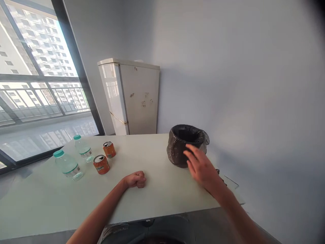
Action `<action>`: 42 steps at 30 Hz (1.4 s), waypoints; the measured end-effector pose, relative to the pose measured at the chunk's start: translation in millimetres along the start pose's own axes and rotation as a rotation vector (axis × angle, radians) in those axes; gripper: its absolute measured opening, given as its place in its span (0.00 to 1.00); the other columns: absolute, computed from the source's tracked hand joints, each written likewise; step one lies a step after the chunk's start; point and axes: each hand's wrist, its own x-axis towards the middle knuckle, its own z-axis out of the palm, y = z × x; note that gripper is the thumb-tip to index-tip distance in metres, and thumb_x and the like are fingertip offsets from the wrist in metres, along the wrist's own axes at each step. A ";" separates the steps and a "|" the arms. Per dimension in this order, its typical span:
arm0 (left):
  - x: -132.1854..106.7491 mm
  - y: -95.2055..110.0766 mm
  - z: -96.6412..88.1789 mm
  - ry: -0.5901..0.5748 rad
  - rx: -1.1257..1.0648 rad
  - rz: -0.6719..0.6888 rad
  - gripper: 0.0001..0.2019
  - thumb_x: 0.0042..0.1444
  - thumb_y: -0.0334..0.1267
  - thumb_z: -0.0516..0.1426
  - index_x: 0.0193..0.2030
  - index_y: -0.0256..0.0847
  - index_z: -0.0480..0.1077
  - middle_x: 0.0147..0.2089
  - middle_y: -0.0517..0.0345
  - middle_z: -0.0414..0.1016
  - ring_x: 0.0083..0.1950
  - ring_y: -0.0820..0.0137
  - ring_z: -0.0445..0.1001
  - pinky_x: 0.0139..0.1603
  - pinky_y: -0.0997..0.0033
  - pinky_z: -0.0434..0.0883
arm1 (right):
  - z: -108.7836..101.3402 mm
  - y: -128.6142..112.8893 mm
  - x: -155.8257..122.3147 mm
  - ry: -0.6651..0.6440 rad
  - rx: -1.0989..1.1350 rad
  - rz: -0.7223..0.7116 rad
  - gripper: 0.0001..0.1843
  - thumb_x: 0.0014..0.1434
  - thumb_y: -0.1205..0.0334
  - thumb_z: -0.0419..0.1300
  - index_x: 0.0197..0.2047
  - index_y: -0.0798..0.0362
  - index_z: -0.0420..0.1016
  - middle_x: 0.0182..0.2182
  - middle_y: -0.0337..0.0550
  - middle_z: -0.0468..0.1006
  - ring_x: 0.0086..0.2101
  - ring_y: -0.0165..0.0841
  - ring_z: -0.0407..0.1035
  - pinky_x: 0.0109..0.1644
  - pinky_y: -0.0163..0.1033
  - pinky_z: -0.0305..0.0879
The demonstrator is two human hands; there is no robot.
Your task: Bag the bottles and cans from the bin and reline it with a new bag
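My left hand (137,179) rests on the white table as a closed fist, with nothing showing in it. My right hand (200,166) is raised in front of a small black bin (177,150) lined with a dark plastic bag; its fingers are spread and hold nothing. I cannot tell whether the fingertips touch the bag. Left of my fist stand two orange drink cans (101,165), both upright with opened tops. Farther left are two clear plastic bottles (67,166) with green caps, leaning in the view.
Small dark items (221,177) lie partly hidden behind my right forearm, by a thin strip (231,181) near the table's right edge. A white fridge (139,98) stands beyond the table (152,203). A wall closes off the right; a large window (43,84) fills the left.
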 end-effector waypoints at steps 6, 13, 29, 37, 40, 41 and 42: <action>-1.5 -3.0 3.6 0.042 -0.047 -0.019 0.43 0.48 0.60 0.73 0.14 0.42 0.42 0.15 0.72 0.35 0.17 0.82 0.40 0.23 0.73 0.43 | 17.2 57.6 31.0 -0.019 -0.135 0.046 0.23 0.73 0.64 0.51 0.68 0.60 0.67 0.63 0.65 0.76 0.62 0.56 0.72 0.70 0.71 0.59; -2.5 -5.1 -1.3 0.090 -0.081 -0.067 0.43 0.44 0.57 0.74 0.13 0.44 0.41 0.16 0.71 0.37 0.18 0.81 0.42 0.23 0.72 0.42 | 64.0 62.3 47.0 -0.068 -0.062 0.030 0.13 0.67 0.72 0.51 0.46 0.53 0.77 0.38 0.51 0.83 0.39 0.45 0.76 0.60 0.54 0.65; -16.7 11.9 3.1 0.011 -0.013 -0.264 0.38 0.54 0.65 0.69 0.17 0.43 0.51 0.17 0.69 0.43 0.17 0.80 0.42 0.20 0.74 0.40 | 75.1 -99.8 128.4 -0.173 0.405 -0.232 0.27 0.68 0.73 0.57 0.69 0.55 0.69 0.59 0.54 0.77 0.57 0.45 0.71 0.76 0.64 0.50; -18.9 15.2 -2.1 0.028 -0.027 -0.365 0.38 0.51 0.71 0.68 0.22 0.45 0.51 0.19 0.73 0.41 0.17 0.82 0.37 0.15 0.78 0.35 | 98.7 -21.1 109.1 0.592 0.879 0.189 0.11 0.65 0.58 0.65 0.35 0.48 0.67 0.34 0.41 0.70 0.38 0.38 0.66 0.50 0.47 0.66; -18.6 15.2 -4.4 0.024 -0.018 -0.378 0.38 0.51 0.71 0.68 0.22 0.44 0.51 0.18 0.73 0.41 0.17 0.82 0.37 0.14 0.79 0.36 | 146.1 35.4 91.2 1.072 1.419 0.729 0.27 0.63 0.57 0.64 0.22 0.48 0.50 0.22 0.31 0.49 0.25 0.30 0.49 0.33 0.39 0.56; -18.7 15.3 -5.2 0.024 -0.012 -0.381 0.38 0.51 0.71 0.68 0.22 0.44 0.51 0.18 0.73 0.41 0.16 0.82 0.37 0.14 0.79 0.36 | 160.9 49.2 82.9 1.085 1.510 0.785 0.30 0.66 0.54 0.60 0.22 0.48 0.43 0.20 0.30 0.44 0.23 0.30 0.44 0.29 0.38 0.53; -19.0 15.2 -6.0 0.025 -0.007 -0.383 0.38 0.52 0.71 0.67 0.22 0.44 0.50 0.18 0.73 0.41 0.16 0.82 0.37 0.13 0.80 0.36 | 174.6 59.0 73.9 1.071 1.566 0.811 0.31 0.68 0.51 0.55 0.23 0.48 0.39 0.18 0.30 0.40 0.21 0.30 0.39 0.27 0.38 0.50</action>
